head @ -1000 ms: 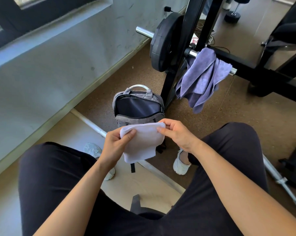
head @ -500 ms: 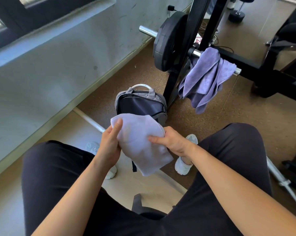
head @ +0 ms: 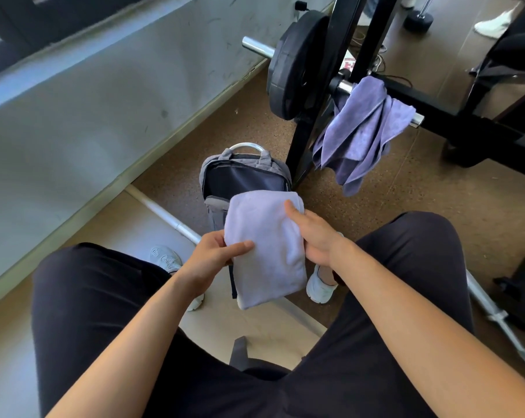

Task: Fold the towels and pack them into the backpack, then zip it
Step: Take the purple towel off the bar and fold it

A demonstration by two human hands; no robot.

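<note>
The person is sitting with a folded pale lavender towel (head: 267, 248) held up between the knees. Its long axis is running near to far, and its far edge is overlapping the near rim of the grey backpack (head: 216, 167) in this view. The backpack is standing on the floor just beyond the towel with its main compartment unzipped and gaping toward the hands, so the way in looks to be straight ahead and down.

The left hand (head: 210, 257) is pinching the towel's left edge, thumb lying on top and fingers curling underneath. The right hand (head: 315, 233) is lying along the right edge with its fingers straight and pointing far, pressing rather than clutching; its thumb is hidden. Its fingertips are reaching nearer the opening than the left hand is.

A second, darker purple towel (head: 360, 131) is hanging unfolded over the barbell (head: 344, 86), far right of the backpack.
</note>
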